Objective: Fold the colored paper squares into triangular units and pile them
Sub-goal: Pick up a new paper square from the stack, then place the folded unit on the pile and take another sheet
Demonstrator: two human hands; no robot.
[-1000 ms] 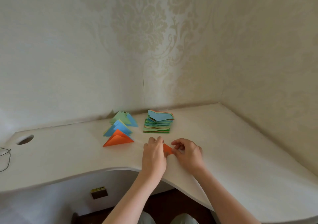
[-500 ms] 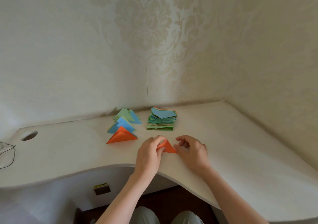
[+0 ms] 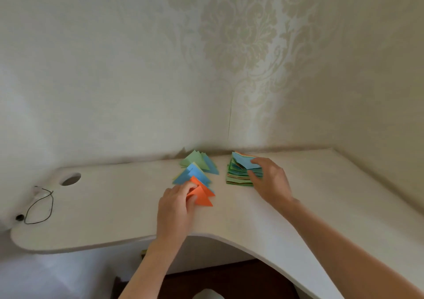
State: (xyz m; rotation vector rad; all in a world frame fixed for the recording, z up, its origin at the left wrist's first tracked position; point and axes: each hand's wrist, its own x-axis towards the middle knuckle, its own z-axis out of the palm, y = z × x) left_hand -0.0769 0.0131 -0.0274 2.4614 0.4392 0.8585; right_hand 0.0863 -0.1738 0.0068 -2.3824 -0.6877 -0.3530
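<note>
Left hand now pinching orange triangle onto pile, right hand moved, grasping paper stack

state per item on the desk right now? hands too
left hand: holds a folded orange triangle at the pile
orange triangle: folded, at the near end of the pile
pile of folded triangles: green and blue units, overlapping, leaning
stack of paper squares: unfolded, edges splayed, blue sheet on top
right hand: fingers on the stack's near right side, thumb on top
desk hole: open, nothing through it
black wire loop: lies slack near the desk's left end
</note>
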